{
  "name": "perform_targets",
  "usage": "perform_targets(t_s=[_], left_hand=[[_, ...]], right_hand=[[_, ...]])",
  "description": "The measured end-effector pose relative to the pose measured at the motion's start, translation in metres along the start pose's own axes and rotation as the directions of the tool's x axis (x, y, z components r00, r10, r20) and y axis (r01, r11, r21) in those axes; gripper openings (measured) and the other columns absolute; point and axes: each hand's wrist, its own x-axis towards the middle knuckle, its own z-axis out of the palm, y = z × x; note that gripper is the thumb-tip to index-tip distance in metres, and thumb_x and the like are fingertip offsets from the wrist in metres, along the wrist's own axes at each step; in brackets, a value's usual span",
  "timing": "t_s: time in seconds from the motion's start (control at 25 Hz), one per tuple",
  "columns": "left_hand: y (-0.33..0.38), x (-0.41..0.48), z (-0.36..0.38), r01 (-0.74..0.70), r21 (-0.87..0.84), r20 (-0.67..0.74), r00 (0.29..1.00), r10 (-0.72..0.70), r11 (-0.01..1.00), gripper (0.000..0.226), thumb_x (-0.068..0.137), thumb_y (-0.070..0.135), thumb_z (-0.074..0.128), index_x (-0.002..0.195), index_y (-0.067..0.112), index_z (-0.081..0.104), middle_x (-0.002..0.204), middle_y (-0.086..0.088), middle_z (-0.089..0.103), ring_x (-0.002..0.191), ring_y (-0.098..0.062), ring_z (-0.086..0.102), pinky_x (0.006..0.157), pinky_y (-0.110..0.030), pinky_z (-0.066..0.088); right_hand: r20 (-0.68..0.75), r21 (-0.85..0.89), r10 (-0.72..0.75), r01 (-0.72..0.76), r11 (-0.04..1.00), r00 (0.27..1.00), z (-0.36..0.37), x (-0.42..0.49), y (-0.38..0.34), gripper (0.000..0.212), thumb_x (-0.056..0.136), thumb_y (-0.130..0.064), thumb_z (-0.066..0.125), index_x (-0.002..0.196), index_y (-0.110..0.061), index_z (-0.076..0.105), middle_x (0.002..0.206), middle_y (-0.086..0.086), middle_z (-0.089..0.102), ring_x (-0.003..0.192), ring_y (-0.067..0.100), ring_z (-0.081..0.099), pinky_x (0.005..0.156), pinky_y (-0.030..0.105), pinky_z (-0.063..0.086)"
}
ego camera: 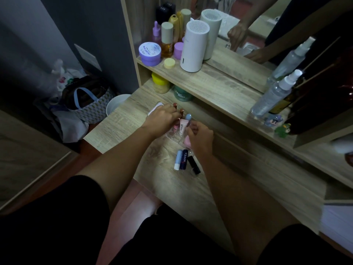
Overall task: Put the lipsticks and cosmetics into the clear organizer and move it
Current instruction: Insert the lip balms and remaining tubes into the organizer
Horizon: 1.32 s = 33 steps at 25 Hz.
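Observation:
The clear organizer stands on the wooden vanity top, mostly hidden between my hands. Upright in it are a reddish lipstick, a pink tube and a blue-capped stick; a pink sponge shows low in it. My left hand reaches over its left side with fingertips closed on a small lipstick among the slots. My right hand is curled at its right edge, touching it. On the table just in front lie a light-blue lip balm, a dark-blue Nivea stick and a black lipstick.
A shelf behind carries a purple jar, bottles and a white cylinder, with a mirror behind it. Spray bottles and small figurines stand at the right. Jars sit under the shelf. A white bin and bags are on the floor at left.

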Motion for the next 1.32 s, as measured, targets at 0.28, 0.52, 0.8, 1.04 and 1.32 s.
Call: perform_targets(t_s=[0.28,0.52,0.8,1.04,1.32], left_hand=[[0.010,-0.060,0.028,0.166,-0.415,-0.118,0.965,-0.234,0.895,0.018,0.085,0.014,0.064,0.099,0.004,0.069,0.090,-0.017,0.069,0.077,-0.024,0.061,0.074,-0.039,0.054],[0.027,-0.079,0.068,0.395,-0.522,0.378,0.902,-0.211,0.756,0.056,0.078,0.030,0.073,0.130,0.018,0.054,0.113,-0.013,0.060,0.086,-0.011,0.053,0.077,-0.020,0.041],[0.033,-0.067,0.072,0.414,-0.481,0.501,0.853,-0.145,0.772,0.078,0.074,0.024,0.076,0.141,0.018,0.037,0.110,-0.012,0.054,0.088,-0.017,0.052,0.079,-0.030,0.044],[0.019,-0.070,0.067,0.532,-0.521,0.556,0.805,-0.208,0.667,0.069,0.072,0.011,0.076,0.133,0.015,0.044,0.097,-0.005,0.050,0.088,-0.018,0.051,0.082,-0.031,0.043],[0.019,-0.072,0.068,0.496,-0.516,0.510,0.833,-0.215,0.698,0.066,0.075,0.024,0.076,0.134,0.017,0.048,0.097,-0.004,0.052,0.089,-0.016,0.052,0.084,-0.028,0.043]], right_hand=[[0.080,-0.122,-0.111,0.121,0.985,0.991,-0.009,-0.042,0.026,0.019,0.088,-0.015,0.063,0.104,-0.004,0.064,0.101,0.012,0.069,0.093,0.022,0.066,0.071,0.019,0.047],[0.346,-0.269,-0.155,0.256,0.928,0.925,-0.008,-0.051,0.046,0.043,0.082,-0.023,0.069,0.123,-0.015,0.059,0.130,0.010,0.054,0.119,0.028,0.046,0.098,0.040,0.042],[0.373,-0.395,-0.181,0.332,0.857,0.910,-0.006,-0.049,0.050,0.049,0.081,-0.034,0.068,0.126,-0.021,0.053,0.132,0.006,0.048,0.120,0.026,0.043,0.099,0.043,0.038],[0.412,-0.447,-0.213,0.400,0.800,0.886,-0.006,-0.053,0.048,0.048,0.085,-0.040,0.062,0.128,-0.019,0.053,0.130,0.006,0.047,0.117,0.024,0.042,0.096,0.040,0.036],[0.437,-0.501,-0.202,0.423,0.755,0.876,0.000,-0.055,0.040,0.044,0.085,-0.042,0.061,0.122,-0.019,0.055,0.124,0.006,0.049,0.113,0.025,0.044,0.091,0.040,0.037]])
